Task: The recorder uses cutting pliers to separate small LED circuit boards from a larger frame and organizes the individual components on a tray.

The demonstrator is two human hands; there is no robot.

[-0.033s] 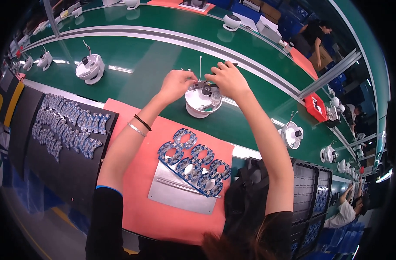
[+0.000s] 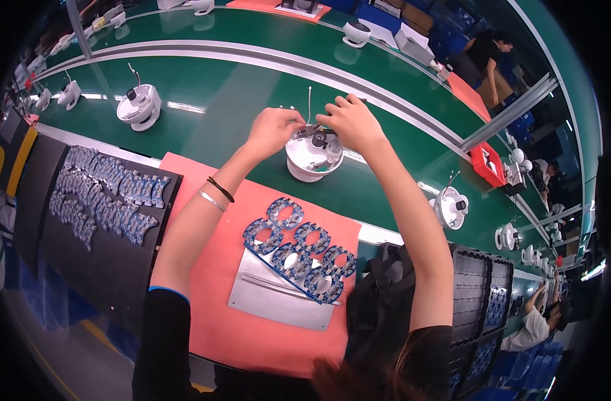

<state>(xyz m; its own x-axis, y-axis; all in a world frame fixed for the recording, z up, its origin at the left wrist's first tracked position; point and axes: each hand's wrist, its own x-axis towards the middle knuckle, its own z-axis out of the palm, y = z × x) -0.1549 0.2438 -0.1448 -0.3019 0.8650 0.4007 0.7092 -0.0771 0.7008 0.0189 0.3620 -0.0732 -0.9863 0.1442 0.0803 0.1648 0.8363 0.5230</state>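
Straight ahead on the green belt stands a round white camera housing (image 2: 306,164), its open top facing up, with a dark lens part (image 2: 319,139) and a clear piece inside. A thin white cable rises behind it. My left hand (image 2: 273,131) pinches at the left rim; what its fingertips hold is too small to make out. Over the right rim, my right hand (image 2: 354,125) is curled round a slim dark tool (image 2: 364,100), mostly hidden by the fingers. Nearer to me, several blue ring-shaped circuit boards (image 2: 296,258) lie on a metal plate (image 2: 272,304).
A pink mat (image 2: 205,321) lies under the plate. Left is a black board (image 2: 118,267) with rows of circuit boards. More white housings stand along the belt (image 2: 218,100), one left (image 2: 139,107), one right (image 2: 450,208). Black trays (image 2: 467,281) lie at right; co-workers are beyond.
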